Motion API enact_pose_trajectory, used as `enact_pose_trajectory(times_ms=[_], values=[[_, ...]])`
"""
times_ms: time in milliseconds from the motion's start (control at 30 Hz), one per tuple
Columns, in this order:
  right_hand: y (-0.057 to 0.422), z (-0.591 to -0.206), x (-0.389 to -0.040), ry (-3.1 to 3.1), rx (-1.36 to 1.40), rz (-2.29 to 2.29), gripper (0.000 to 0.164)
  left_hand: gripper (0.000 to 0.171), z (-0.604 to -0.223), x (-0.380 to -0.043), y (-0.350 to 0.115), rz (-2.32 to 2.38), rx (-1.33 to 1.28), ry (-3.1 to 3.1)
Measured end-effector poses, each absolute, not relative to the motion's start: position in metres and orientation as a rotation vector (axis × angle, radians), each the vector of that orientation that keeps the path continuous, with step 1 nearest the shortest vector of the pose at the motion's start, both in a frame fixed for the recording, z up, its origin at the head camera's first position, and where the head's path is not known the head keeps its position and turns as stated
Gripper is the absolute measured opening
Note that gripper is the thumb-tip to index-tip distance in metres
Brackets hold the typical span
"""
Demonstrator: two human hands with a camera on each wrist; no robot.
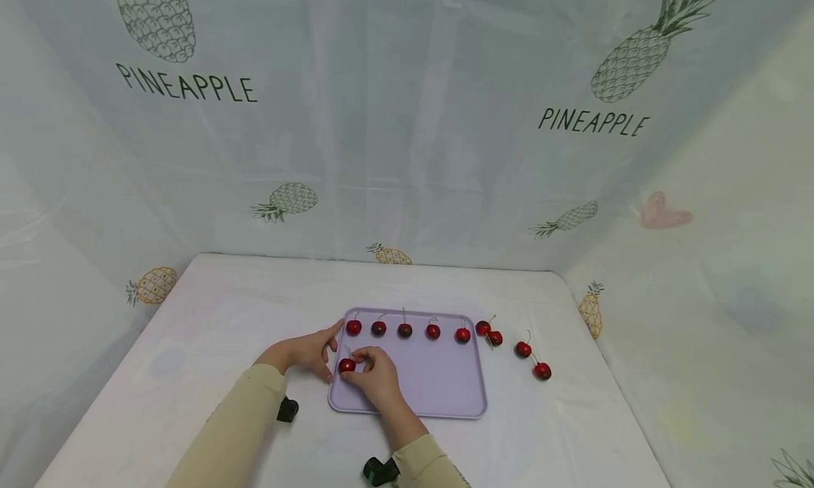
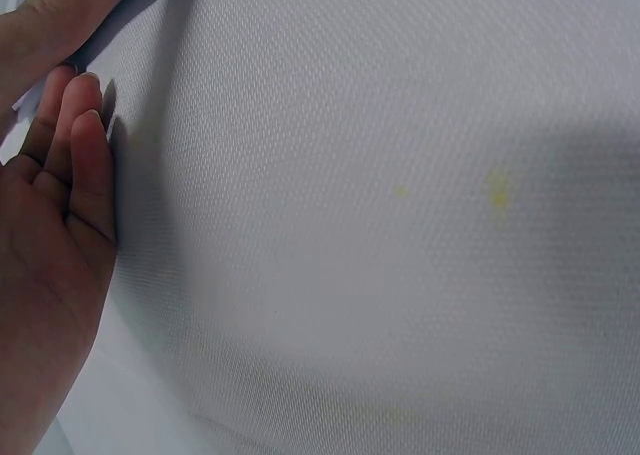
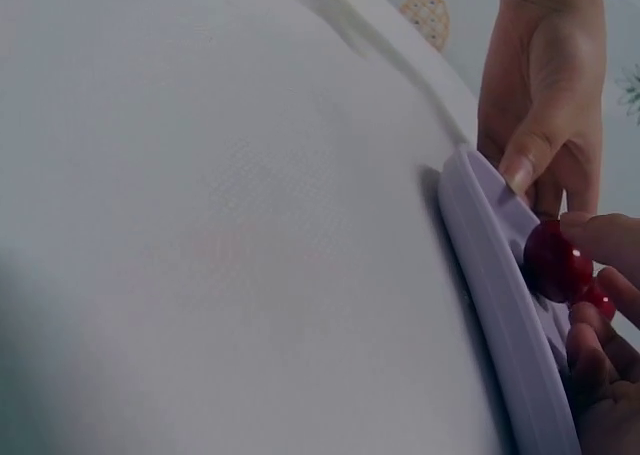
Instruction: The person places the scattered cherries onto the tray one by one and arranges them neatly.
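Observation:
A lilac tray (image 1: 439, 382) lies on the white-covered table, with a row of several dark red cherries (image 1: 404, 330) along its far side, their stems up. At the tray's front left, my right hand (image 1: 378, 381) pinches another cherry (image 1: 346, 365) between thumb and fingers. That cherry (image 3: 556, 261) shows close up in the right wrist view, low beside the tray rim (image 3: 500, 305). My left hand (image 1: 309, 352) rests against the tray's left edge, thumb and forefinger spread along it. In the left wrist view, the left hand's other fingers (image 2: 92, 165) are loosely bent.
Right of the tray, two cherries (image 1: 489, 332) lie close to its edge, and two more cherries (image 1: 533, 361) sit farther right. White cloth with pineapple prints (image 1: 292, 198) hangs behind and at the sides. Black wrist devices (image 1: 380, 472) are by both forearms.

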State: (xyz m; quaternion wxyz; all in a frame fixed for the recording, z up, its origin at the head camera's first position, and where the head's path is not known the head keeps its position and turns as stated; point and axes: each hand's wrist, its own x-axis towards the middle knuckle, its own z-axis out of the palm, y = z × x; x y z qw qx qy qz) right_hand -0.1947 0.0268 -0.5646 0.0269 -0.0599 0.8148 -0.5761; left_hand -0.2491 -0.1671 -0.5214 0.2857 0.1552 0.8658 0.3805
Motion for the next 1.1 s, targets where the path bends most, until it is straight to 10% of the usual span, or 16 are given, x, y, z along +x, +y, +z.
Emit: enact_pose_trajectory(times_ms=[733,1100], values=[[0.123,-0.494,-0.171,2.482,-0.069,-2.017,0.036,0.121,-0.521,-0.250,-0.167,1.045,0.406,2.301],[0.197,-0.529,-0.184,2.688,0.227,-1.892,0.041,0.121,-0.521,-0.249,-0.169,1.049,0.405,2.305]])
